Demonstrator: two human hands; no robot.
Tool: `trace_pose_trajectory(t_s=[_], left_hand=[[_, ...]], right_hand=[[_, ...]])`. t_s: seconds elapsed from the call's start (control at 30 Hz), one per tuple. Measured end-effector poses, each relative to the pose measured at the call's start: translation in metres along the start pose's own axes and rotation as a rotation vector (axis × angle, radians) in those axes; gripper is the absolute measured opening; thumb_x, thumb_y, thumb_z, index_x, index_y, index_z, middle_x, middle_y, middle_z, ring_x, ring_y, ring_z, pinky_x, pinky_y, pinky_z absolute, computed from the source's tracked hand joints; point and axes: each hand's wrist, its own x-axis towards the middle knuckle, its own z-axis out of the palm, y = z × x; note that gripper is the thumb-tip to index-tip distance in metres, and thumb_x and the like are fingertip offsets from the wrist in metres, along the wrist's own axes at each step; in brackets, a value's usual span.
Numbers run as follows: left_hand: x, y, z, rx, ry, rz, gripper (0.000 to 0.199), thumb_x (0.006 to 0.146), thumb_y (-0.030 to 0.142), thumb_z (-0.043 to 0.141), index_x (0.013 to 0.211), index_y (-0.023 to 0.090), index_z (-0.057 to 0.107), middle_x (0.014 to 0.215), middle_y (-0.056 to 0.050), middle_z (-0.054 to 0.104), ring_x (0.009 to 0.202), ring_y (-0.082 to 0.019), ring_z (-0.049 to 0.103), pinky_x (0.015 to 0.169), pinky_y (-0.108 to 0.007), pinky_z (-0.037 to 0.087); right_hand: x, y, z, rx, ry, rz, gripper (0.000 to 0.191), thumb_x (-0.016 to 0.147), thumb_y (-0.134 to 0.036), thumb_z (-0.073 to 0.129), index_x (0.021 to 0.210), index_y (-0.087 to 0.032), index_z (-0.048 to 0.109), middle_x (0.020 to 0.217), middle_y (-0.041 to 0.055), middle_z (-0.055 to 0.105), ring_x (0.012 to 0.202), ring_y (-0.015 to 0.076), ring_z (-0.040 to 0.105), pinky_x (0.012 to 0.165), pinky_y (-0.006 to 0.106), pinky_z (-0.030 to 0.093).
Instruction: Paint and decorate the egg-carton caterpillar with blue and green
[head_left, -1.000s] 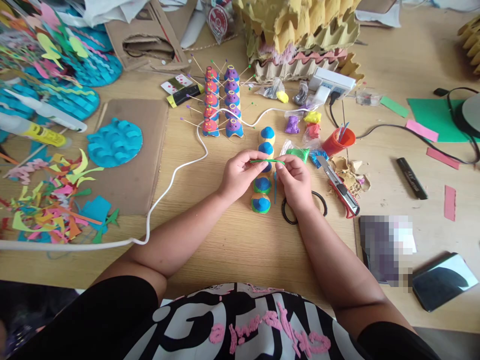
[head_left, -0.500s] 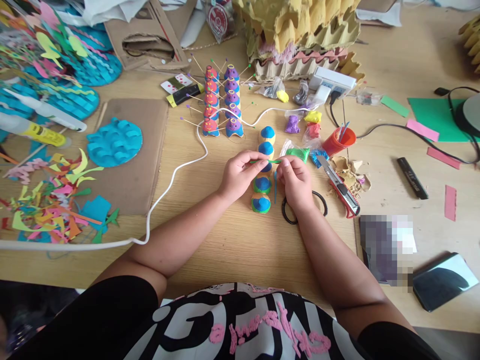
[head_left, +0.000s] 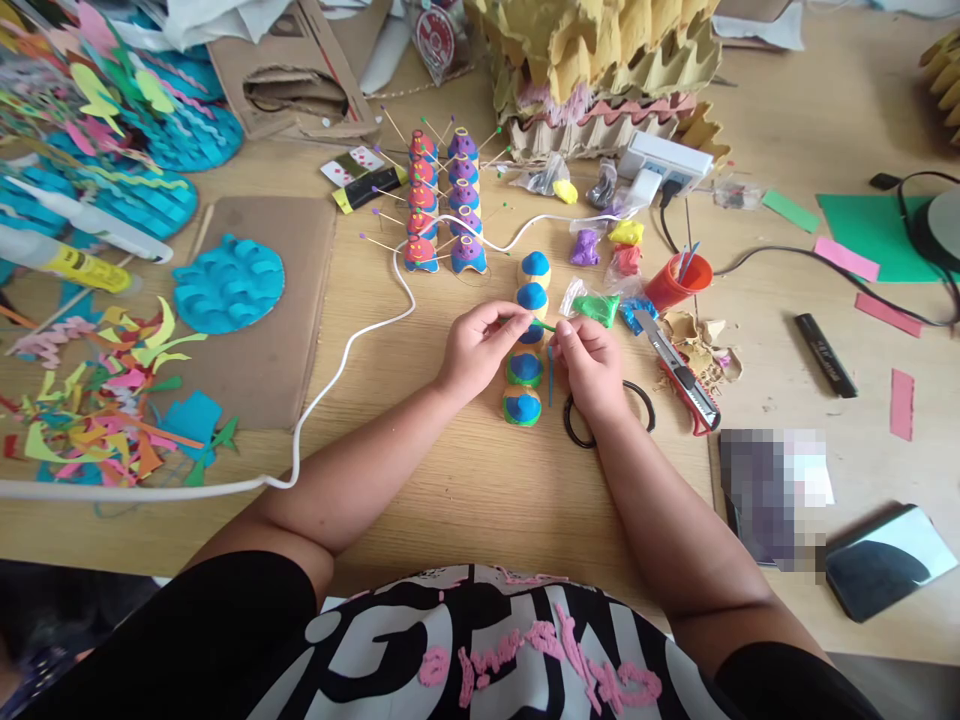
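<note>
Pinched a thin green strip (head_left: 547, 326) between the left hand (head_left: 480, 350) and the right hand (head_left: 594, 365), with thumb and finger closed on it at either end and only a short length exposed in the gap; held it, with a slight slant, in front of the middle of a row of blue-topped cups (head_left: 523, 408), but could not tell of any contact with them; looked soft and slender, so seemed liable to thin, stretch or snap if tugged unevenly, or to flatten under too hard a pinch; seemed just as liable to stick to a fingertip and bend out of line on release; risked nudging the cups askew or denting a blue cap if lowered carelessly, given fingers so close above the row; saw green edging around the two nearest cups, possibly easy to smear with a dragging knuckle; noted a slim blue stick (head_left: 551, 378) just beside the row and a black ring (head_left: 651, 410) near the right wrist, both apt to be knocked or caught by a sideways sweep; noted also a craft knife (head_left: 684, 378) farther right, beside a red cup (head_left: 679, 285), with apparent danger of a nick from a careless reach toward the bagged green clay (head_left: 600, 308); judged snagging possible on the white cable (head_left: 360, 330) near the left forearm.
</note>
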Motion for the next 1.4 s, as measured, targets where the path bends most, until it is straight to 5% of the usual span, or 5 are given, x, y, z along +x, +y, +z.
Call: trace_pose_trajectory(t_s=[0.33,1.07,1.4], left_hand=[[0.003,-0.016,0.0,-0.118,-0.008,0.042,0.044,0.087,0.052,0.094,0.115,0.024,0.075,0.106,-0.002,0.083,0.099,-0.014,0.08,0.088,-0.026,0.063],[0.009,-0.009,0.003,-0.428,0.077,-0.161,0.064,0.066,0.055,0.108,0.109,0.025,0.072,0.096,0.003,0.079,0.086,-0.01,0.077,0.083,-0.024,0.065],[0.01,-0.019,-0.003,-0.332,0.098,-0.164,0.052,0.085,0.062,0.092,0.115,0.028,0.067,0.108,-0.001,0.08,0.095,-0.013,0.08,0.088,-0.027,0.066]], right_hand=[[0.001,0.002,-0.002,-0.056,-0.03,0.013,0.066,0.083,-0.089,0.076,0.079,-0.025,0.062,0.067,-0.0033,0.057,0.062,0.0127,0.045,0.061,0.031,0.04],[0.007,0.006,-0.003,0.086,-0.004,0.015,0.061,0.085,-0.085,0.08,0.092,-0.027,0.066,0.069,-0.005,0.056,0.062,0.0132,0.049,0.063,0.031,0.045],[0.007,0.003,-0.003,0.029,0.002,0.049,0.06,0.087,-0.086,0.076,0.094,-0.027,0.064,0.07,-0.0037,0.056,0.065,0.0152,0.053,0.064,0.032,0.046]])
